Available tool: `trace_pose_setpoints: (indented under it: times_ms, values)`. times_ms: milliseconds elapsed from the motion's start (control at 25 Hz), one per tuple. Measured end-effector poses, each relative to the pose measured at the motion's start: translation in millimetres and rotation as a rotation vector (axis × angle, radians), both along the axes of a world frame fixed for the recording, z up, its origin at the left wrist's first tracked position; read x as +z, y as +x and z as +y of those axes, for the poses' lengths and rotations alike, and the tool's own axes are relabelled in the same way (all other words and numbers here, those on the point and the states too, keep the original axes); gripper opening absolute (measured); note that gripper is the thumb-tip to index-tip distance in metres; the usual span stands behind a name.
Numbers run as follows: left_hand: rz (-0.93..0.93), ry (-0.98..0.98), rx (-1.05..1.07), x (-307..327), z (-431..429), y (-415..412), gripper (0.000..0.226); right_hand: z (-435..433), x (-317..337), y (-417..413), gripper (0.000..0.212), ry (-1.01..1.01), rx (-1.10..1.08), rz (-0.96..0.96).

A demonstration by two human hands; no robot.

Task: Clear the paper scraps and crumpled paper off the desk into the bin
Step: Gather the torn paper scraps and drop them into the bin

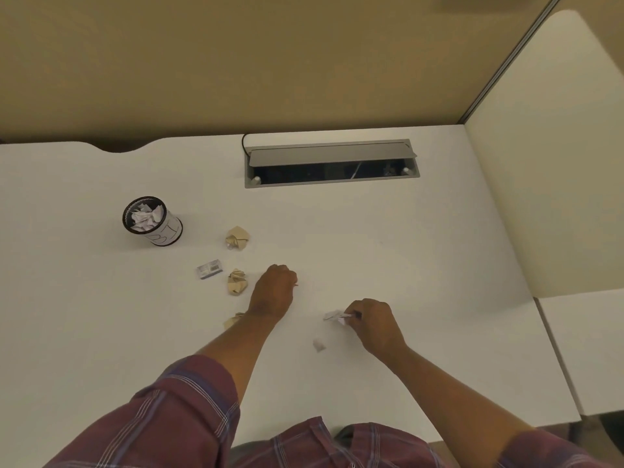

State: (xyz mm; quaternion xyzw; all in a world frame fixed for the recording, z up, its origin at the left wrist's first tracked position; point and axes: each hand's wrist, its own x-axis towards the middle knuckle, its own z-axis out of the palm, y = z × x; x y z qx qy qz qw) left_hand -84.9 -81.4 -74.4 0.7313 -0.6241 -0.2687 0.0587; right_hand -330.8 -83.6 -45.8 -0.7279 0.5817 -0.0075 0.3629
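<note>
On the white desk [405,265] stands a small round bin [152,221] at the left, with crumpled white paper inside. Three tan crumpled papers lie near it: one [237,237] right of the bin, one [237,281] lower, one [233,320] partly hidden by my left forearm. My left hand [273,292] rests fisted on the desk, fingers closed; whether it holds anything is hidden. My right hand [374,324] pinches a white paper scrap [334,315]. Another white scrap [318,344] lies just below it.
A small grey printed box [209,268] lies left of the middle tan paper. An open grey cable tray [332,167] is set into the desk at the back. A tan partition wall stands behind, and a white divider panel [547,197] closes the right side.
</note>
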Motion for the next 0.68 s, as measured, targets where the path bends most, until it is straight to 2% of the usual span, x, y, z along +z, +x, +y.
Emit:
trace_pose_setpoints:
  times_ms: [120,240,360,440,520,680]
  values:
    - [0.042,0.030,0.056,0.7,-3.1,-0.2,0.023,-0.7,-5.3,6.7,0.010,0.028,0.028,-0.010]
    - [0.129,0.042,0.196,3.8,2.5,-0.2,0.021,-1.2,-8.7,14.3,0.022,0.074,0.081,-0.021]
    - [0.227,0.058,0.309,7.3,20.5,-8.5,0.038,-3.2,-13.8,21.3,0.016,0.059,0.216,0.077]
    - [0.331,0.076,0.278,9.0,38.6,-19.3,0.044,-3.5,-17.1,24.8,0.019,0.058,0.234,0.145]
    - [0.411,0.114,0.156,8.3,60.0,-28.9,0.043,-2.9,-20.8,25.9,0.015,0.050,0.235,0.186]
    - [0.379,0.192,-0.030,4.7,94.8,-40.0,0.046,-4.0,-21.7,25.1,0.013,0.080,0.200,0.194]
